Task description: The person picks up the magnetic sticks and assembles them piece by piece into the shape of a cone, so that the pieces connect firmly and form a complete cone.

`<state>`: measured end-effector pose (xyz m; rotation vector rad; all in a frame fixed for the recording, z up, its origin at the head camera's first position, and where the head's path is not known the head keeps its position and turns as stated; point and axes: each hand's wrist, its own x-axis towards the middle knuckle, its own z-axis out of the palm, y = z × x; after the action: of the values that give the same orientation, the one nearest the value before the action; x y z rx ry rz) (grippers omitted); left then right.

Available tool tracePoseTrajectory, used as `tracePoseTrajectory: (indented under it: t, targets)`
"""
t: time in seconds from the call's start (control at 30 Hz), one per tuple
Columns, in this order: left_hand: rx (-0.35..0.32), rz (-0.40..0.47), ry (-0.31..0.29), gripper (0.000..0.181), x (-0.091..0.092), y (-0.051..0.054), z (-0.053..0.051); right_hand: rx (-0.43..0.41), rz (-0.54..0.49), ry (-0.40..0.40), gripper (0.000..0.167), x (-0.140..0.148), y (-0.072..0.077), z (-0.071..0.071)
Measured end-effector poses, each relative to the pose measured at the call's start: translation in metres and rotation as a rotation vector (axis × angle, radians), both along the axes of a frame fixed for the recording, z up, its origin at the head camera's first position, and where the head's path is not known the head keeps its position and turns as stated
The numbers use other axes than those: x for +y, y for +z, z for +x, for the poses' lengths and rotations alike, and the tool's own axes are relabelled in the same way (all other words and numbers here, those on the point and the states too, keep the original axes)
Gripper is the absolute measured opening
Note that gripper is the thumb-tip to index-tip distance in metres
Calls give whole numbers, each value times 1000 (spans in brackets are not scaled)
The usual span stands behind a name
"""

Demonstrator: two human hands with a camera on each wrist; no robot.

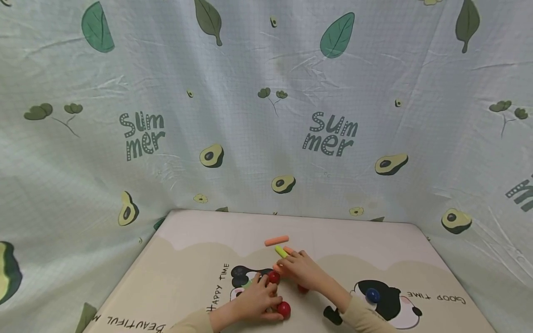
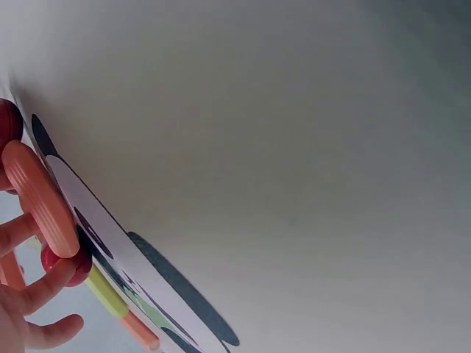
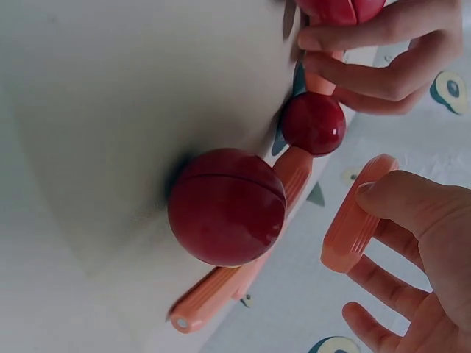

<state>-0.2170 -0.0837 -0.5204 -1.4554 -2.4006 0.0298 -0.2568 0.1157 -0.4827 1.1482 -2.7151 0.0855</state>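
Note:
My left hand (image 1: pixel 256 300) grips a ribbed orange rod (image 2: pixel 43 198) that lies between two red balls. One of these balls (image 1: pixel 284 310) is by the thumb, the other (image 1: pixel 273 277) just past the fingertips. My right hand (image 1: pixel 306 270) pinches a second orange rod (image 3: pixel 358 215) between thumb and fingers, held off the surface in the right wrist view. Close under that wrist sits a loose red ball (image 3: pixel 227 207), mostly hidden by the hand in the head view. Other orange rods (image 3: pixel 202 298) lie behind it.
Beyond the hands lie a yellow-green rod (image 1: pixel 281 251) and an orange rod (image 1: pixel 276 240). A blue ball (image 1: pixel 372 295) rests at the right on the printed table mat (image 1: pixel 179 268). A patterned curtain (image 1: pixel 250 125) hangs behind and at the sides.

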Motion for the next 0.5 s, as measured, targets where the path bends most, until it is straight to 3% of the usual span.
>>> tracePoseTrajectory:
  t: [0.23, 0.5]
  targets:
    - [-29, -2, 37, 42, 2, -3, 1, 33, -67, 24, 18, 3, 0, 10]
    - [-44, -3, 58, 41, 3, -2, 2, 70, -63, 27, 16, 12, -2, 15]
